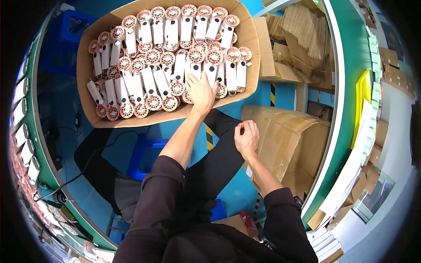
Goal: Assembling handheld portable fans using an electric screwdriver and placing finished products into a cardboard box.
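In a large open cardboard box [169, 117] lie several rows of handheld fans [152, 89] with white handles and round pink slotted heads. My left hand [201, 93] reaches over the box's near side. Its fingers are spread and touch the white handles of fans at the right of the middle row; the undersides of the fingertips are hidden. Beside my knee, outside the box, my right hand [247, 138] is curled, thumb and forefinger forming a ring with nothing visible in it.
Another brown cardboard box [280, 140] stands right of my right hand. Flattened cardboard [307, 37] is stacked at the far right. Green-topped benches [346, 162] run along both sides. A blue plastic stool [147, 153] is under my left arm, and a black cable [90, 162] crosses at the left.
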{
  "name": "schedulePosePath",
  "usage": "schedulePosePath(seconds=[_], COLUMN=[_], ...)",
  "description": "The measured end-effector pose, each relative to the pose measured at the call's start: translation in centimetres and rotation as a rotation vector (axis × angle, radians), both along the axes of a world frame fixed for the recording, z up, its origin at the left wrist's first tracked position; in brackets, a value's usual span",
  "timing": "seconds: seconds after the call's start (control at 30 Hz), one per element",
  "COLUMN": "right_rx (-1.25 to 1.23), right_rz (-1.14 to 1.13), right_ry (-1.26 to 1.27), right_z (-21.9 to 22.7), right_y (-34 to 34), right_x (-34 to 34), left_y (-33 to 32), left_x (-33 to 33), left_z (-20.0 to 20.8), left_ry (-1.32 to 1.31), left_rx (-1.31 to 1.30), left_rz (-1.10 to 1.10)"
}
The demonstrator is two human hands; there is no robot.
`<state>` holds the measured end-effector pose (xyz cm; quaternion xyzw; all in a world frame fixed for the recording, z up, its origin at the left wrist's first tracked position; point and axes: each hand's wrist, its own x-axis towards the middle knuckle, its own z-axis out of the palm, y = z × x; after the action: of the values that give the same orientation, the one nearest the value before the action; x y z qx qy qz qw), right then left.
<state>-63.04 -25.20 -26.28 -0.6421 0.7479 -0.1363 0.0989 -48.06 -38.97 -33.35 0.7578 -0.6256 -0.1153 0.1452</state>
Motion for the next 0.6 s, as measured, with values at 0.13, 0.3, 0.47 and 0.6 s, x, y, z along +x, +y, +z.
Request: schedulePosePath(seconds=[0.13,0.3,0.47,0.6], right_rx=[-0.022,0.003,-0.003,0.014], right_rz=[0.001,-0.006,-0.021,-0.029], right_ry=[-0.007,-0.026,-0.003,-0.006], right_z=[0.0,0.1,0.1,0.1], right_y=[0.0,0.3,0.2,0.3], right_x=[-0.3,-0.1,0.0,-0.1], left_y=[0.4,0.5,1.2,1.3], left_x=[0.0,0.0,-0.5,-0.2], left_z=[0.5,0.9,0.3,0.5], left_ry=[0.052,0.083,0.084,0.112], left_rx=[0.110,0.182,0.237,0.236], left_rz=[-0.046,-0.086,-0.153,-0.155])
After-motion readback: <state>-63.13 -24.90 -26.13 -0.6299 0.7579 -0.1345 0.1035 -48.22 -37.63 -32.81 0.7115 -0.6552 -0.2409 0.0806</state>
